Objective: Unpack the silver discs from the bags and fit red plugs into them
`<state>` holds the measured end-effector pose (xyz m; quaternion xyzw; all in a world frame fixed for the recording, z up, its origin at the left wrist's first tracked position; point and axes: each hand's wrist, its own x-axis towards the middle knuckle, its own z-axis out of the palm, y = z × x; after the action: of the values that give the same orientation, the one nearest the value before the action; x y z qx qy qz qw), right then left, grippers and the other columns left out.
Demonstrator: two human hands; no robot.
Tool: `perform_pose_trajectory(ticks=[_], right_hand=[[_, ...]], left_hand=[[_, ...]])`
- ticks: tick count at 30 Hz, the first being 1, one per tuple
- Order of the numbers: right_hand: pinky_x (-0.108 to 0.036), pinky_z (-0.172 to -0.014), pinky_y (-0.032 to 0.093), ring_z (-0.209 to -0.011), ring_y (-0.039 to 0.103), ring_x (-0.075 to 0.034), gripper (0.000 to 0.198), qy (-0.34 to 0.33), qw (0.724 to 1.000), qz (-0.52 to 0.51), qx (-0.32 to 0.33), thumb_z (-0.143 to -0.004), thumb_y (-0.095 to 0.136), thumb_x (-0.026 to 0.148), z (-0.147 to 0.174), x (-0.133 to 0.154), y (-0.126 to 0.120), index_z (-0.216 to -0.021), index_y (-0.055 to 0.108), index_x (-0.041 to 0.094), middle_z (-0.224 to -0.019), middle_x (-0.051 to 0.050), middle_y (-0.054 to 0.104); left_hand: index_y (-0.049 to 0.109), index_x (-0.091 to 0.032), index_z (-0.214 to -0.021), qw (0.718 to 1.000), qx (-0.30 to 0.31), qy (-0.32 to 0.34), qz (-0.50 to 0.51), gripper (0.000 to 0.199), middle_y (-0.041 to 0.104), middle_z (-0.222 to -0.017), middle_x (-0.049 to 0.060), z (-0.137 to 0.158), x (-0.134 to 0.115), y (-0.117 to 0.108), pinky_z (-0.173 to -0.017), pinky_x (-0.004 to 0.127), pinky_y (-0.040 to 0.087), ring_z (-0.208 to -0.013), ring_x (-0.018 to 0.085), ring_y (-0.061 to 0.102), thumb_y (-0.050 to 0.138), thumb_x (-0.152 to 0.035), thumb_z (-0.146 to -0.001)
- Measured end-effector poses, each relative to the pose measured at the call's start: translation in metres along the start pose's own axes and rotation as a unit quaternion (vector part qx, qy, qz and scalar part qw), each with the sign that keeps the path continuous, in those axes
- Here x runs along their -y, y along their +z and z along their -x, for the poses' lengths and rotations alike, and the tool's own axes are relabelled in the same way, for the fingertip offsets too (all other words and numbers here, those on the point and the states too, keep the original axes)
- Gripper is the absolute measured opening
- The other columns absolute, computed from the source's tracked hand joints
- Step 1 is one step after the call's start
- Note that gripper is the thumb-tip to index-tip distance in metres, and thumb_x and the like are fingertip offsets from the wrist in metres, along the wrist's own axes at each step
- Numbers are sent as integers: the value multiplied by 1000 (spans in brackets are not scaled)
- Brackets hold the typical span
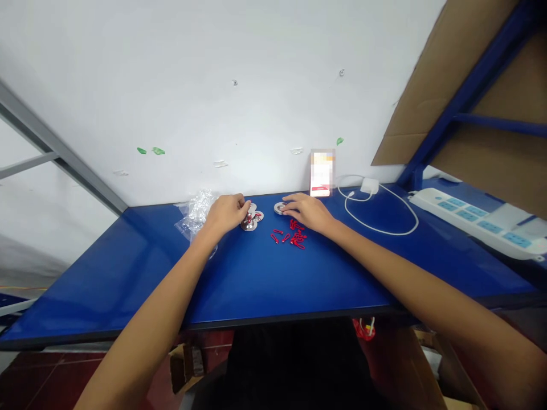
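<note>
My left hand (227, 212) is curled at the left of a small pile of shiny round discs (249, 225) with bits of red cord on them. Its thumb reaches the pile, and whatever the fingers pinch is hidden. With its fingertips, my right hand (311, 212) grips the edge of a round silver disc (279, 208), which may be a short stack. Just below that hand, several red cord loops (298, 238) with small metal ends lie scattered on the blue table (256, 279).
Crumpled clear plastic bags (197, 212) lie left of my left hand. A lit phone (322, 173) leans against the wall behind my right hand. A white charger (370, 185) with its looped cable (405, 232) and a power strip (478, 219) are on the right.
</note>
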<state>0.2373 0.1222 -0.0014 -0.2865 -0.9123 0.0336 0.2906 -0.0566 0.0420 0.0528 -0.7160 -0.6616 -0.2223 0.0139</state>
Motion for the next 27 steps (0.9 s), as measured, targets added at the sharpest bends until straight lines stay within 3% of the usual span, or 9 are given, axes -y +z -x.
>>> perform_pose_trajectory(ticks=[7,11,15,18,22,27], right_hand=[[-55,-104,63,-121,76,-33,32,-28,999,13,-34,-112,54,27,0,5,-8,-121,84,23,-129,-10,81],[-57,-102,61,-115,77,-34,29,-37,999,8,-26,-109,56,27,-2,5,-10,-118,83,23,-123,-11,83],[-57,-107,58,-117,76,-33,25,-18,996,-30,-82,-108,59,29,-2,10,-15,-119,81,28,-127,-8,81],[-54,-107,58,-118,75,-31,22,4,990,-61,-129,-108,59,28,-2,16,-23,-117,79,30,-124,-6,81],[-48,-98,62,-109,76,-27,16,20,976,-138,-165,-105,62,26,0,17,-30,-112,76,29,-116,-5,80],[-47,-99,62,-111,74,-26,11,-9,975,-186,-122,-101,68,27,4,14,-29,-104,79,29,-121,-5,76]], left_hand=[[61,-23,-79,998,-45,42,18,32,72,-77,8,9,-26,-9,-63,36,32,-69,25,60,53,-38,-105],[65,-22,-85,994,-75,67,52,27,72,-80,7,12,-33,-12,-66,36,37,-72,24,62,53,-34,-105],[70,-22,-92,988,-80,82,102,21,73,-82,5,15,-37,-5,-70,36,43,-73,22,63,55,-32,-104],[76,-22,-102,978,-22,146,146,18,75,-91,6,19,-43,4,-76,36,49,-78,21,66,58,-27,-101],[79,-25,-122,942,105,280,150,30,77,-118,9,24,-48,15,-97,43,52,-105,26,70,56,-22,-103],[80,-23,-125,931,164,298,130,28,75,-122,12,23,-46,25,-105,45,51,-114,29,69,60,-27,-105]])
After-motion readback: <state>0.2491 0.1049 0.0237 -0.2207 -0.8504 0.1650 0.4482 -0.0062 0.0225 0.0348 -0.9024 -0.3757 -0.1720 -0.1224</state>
